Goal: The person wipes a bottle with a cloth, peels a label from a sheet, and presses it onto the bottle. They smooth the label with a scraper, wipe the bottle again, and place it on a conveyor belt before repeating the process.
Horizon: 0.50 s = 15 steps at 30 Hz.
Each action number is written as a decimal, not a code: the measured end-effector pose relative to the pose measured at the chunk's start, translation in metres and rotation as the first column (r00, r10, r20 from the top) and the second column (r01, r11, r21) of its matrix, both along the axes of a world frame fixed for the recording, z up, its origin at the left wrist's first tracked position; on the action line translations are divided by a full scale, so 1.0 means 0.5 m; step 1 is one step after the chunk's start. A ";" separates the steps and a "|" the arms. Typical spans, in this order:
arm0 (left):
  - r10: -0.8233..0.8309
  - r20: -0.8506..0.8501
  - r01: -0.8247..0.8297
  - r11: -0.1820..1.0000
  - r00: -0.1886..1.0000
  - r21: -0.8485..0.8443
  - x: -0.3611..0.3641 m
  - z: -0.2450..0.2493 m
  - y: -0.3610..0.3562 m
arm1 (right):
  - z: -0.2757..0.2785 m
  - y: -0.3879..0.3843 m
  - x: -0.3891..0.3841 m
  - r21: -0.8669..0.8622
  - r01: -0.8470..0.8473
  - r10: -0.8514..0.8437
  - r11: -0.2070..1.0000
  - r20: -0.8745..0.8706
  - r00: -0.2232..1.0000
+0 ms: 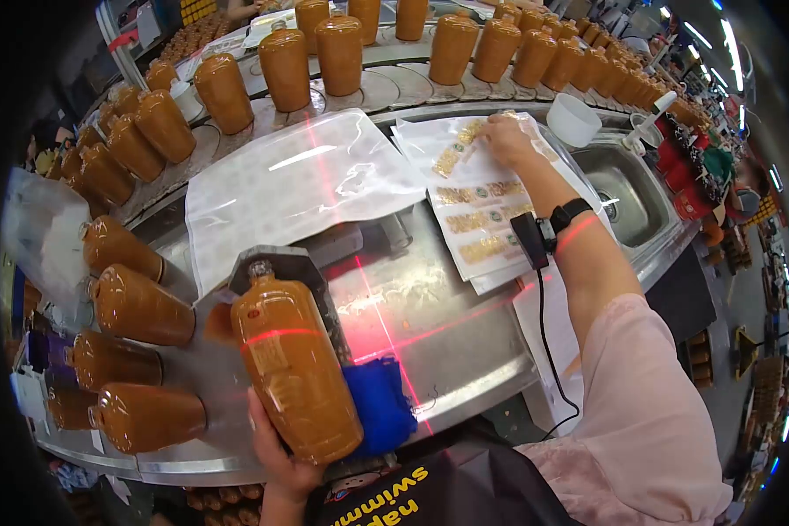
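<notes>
A glossy brown bottle (296,373) lies tilted toward me, its neck at a dark angular holder (311,270). It carries a small red seal mark and a pale label patch on its side. My left hand (282,460) is wrapped round the bottle's base end. My right hand (507,140) is over the top of a white sheet (456,250) printed with gold decals. Its fingers are curled together at the end of a slanted gold decal strip (451,158); the fingertips are partly hidden. A blue cloth (381,405) lies beside the bottle.
Several brown bottles (145,305) stand at the left, and more line the conveyor (394,83) behind. A shiny plastic-covered sheet (280,180) covers the middle back. On the right are a white bowl (573,120) and a metal sink (653,197). A black cable (543,342) hangs from my wrist device.
</notes>
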<state>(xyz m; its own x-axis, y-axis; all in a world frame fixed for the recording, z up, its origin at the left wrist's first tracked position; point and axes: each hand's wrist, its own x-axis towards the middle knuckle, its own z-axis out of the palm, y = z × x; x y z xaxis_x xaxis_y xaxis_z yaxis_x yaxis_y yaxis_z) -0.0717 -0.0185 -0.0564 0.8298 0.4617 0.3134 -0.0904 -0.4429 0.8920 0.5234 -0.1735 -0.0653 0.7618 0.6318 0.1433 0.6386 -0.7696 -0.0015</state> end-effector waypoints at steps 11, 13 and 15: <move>0.002 -0.010 -0.003 1.000 1.000 -0.030 -0.017 -0.015 -0.002 | 0.053 0.050 0.055 0.046 0.071 -0.075 0.996 0.079 0.994; 0.034 -0.022 -0.034 0.999 0.999 -0.032 -0.011 -0.009 -0.004 | 0.064 0.054 0.027 0.051 0.055 -0.065 0.997 0.216 0.974; 0.044 -0.035 -0.045 0.999 0.998 -0.015 -0.005 0.001 -0.006 | 0.082 0.053 -0.005 0.081 0.024 -0.049 0.996 0.313 0.949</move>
<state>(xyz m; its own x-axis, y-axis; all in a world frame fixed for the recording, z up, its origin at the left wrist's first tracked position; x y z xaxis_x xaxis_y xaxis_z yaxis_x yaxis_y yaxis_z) -0.0740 -0.0214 -0.0559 0.8184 0.5032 0.2774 -0.0400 -0.4317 0.9011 0.5207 -0.1470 -0.0245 0.6925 0.5825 0.4255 0.5876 -0.7977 0.1357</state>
